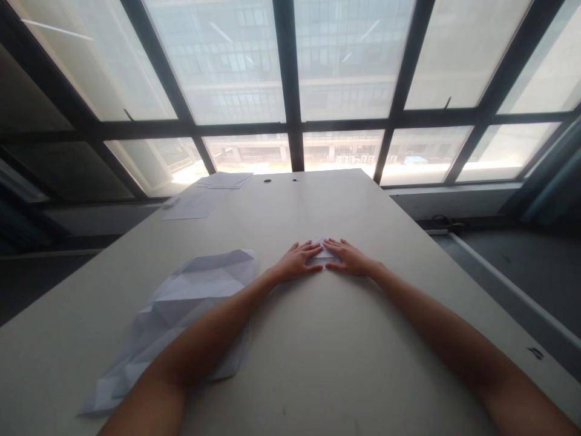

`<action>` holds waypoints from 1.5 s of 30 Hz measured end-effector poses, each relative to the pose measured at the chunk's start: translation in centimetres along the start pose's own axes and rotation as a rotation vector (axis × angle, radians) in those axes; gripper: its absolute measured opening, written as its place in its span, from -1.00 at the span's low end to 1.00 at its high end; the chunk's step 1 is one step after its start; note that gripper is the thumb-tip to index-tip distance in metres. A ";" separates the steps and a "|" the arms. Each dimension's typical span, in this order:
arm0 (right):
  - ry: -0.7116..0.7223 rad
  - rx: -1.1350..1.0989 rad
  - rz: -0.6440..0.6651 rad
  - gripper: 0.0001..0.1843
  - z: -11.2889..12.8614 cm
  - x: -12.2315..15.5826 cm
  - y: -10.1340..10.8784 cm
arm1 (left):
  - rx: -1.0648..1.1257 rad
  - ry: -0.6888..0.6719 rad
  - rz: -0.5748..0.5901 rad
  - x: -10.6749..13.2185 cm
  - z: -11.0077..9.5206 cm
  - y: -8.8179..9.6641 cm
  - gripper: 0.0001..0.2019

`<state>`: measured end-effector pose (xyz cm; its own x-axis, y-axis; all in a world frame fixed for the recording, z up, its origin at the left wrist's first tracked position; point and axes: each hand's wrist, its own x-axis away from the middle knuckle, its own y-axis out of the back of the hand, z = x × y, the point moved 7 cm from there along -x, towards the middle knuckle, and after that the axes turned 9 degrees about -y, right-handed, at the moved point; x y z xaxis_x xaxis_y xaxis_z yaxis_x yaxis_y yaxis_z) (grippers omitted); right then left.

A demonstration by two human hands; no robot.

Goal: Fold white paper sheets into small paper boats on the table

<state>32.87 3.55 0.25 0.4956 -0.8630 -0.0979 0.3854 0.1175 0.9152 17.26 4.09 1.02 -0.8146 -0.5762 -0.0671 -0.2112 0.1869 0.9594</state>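
A small folded sheet of white paper [324,253] lies flat on the white table [345,345], partly covered by both my hands. My left hand [297,261] rests on its left side, fingers stretched out and thumb low near the paper's bottom edge. From the right, my right hand [350,257] presses on the other side with its fingers spread. Between the hands a pointed top and a horizontal fold or edge show. The rest of the folded paper is hidden under the fingers.
A large creased sheet of white paper [195,284] lies to the left, partly behind my left forearm. Several flat sheets [193,203] lie at the table's far left. Beyond the far edge stand tall windows with dark frames [295,145]. A dark round hole [267,181] marks the far tabletop.
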 end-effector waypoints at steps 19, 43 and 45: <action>0.035 -0.008 -0.016 -0.20 -0.3 0.2 0.1 | -0.054 -0.003 0.027 0.1 -0.9 0.1 -0.29; -0.050 0.093 -0.102 -0.38 -0.5 0.1 0.0 | -0.134 -0.008 0.041 0.0 -0.2 -0.9 -0.32; -0.152 0.124 -0.154 -0.37 -1.2 0.0 0.2 | -0.145 -0.003 0.029 0.0 -0.2 -0.9 -0.32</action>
<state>33.87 4.15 -0.01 0.3118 -0.9313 -0.1883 0.3436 -0.0742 0.9362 17.56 3.78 0.22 -0.8210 -0.5696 -0.0390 -0.1073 0.0870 0.9904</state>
